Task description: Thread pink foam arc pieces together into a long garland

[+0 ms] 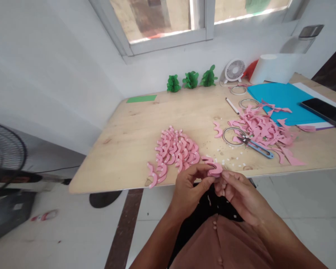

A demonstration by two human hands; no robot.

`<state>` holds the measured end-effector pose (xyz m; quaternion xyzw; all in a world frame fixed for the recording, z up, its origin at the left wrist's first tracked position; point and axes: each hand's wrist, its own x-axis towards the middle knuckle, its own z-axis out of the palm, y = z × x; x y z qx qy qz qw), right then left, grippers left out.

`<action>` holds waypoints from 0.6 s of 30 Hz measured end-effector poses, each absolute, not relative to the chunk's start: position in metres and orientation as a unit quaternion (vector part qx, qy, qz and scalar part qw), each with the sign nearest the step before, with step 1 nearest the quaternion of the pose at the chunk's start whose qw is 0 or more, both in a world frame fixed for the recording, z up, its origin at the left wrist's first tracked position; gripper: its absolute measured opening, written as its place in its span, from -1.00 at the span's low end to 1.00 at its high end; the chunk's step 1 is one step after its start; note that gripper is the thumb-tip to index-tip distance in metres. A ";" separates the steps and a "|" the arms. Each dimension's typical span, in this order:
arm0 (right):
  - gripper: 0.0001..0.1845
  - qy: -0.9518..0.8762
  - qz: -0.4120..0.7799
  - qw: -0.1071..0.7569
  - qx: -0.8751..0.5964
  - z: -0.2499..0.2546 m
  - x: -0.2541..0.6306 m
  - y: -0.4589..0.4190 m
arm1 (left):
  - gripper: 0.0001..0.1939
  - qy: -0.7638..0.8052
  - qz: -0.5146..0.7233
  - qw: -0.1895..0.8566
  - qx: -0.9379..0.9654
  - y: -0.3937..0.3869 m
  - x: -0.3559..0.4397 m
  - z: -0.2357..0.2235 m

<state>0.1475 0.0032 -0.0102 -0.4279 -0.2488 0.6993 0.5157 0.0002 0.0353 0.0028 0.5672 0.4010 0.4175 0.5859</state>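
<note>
Over the table's front edge, my left hand pinches a curved pink paper piece between thumb and fingers. My right hand is closed at the right end of that piece, its fingertips pressed together; exactly what lies between them is hidden. Just behind the fingers lies another pink paper piece. To the left is a pile of wavy pink paper cutouts, many with small white squares at their ends. A separate wavy cutout lies behind my hands.
Blue-handled scissors and a tape roll lie beside pink paper scraps. A pen, blue sheets and a phone are further right. Green paper figures and a small fan stand along the wall.
</note>
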 end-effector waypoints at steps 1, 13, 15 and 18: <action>-0.70 -0.278 0.673 0.513 -0.455 -0.011 0.149 0.002 | -0.80 0.400 0.425 0.594 0.553 0.035 0.000 0.003; -0.82 -0.659 0.206 0.482 -0.539 0.004 0.160 -0.002 | -0.83 0.396 0.408 0.628 0.532 0.030 -0.001 0.009; -0.82 -0.668 0.196 0.471 -0.542 0.003 0.159 -0.001 | -0.83 0.393 0.402 0.629 0.537 0.029 -0.001 0.010; -0.82 -0.678 0.200 0.459 -0.538 0.002 0.159 -0.002 | -0.84 0.392 0.402 0.630 0.537 0.028 -0.002 0.012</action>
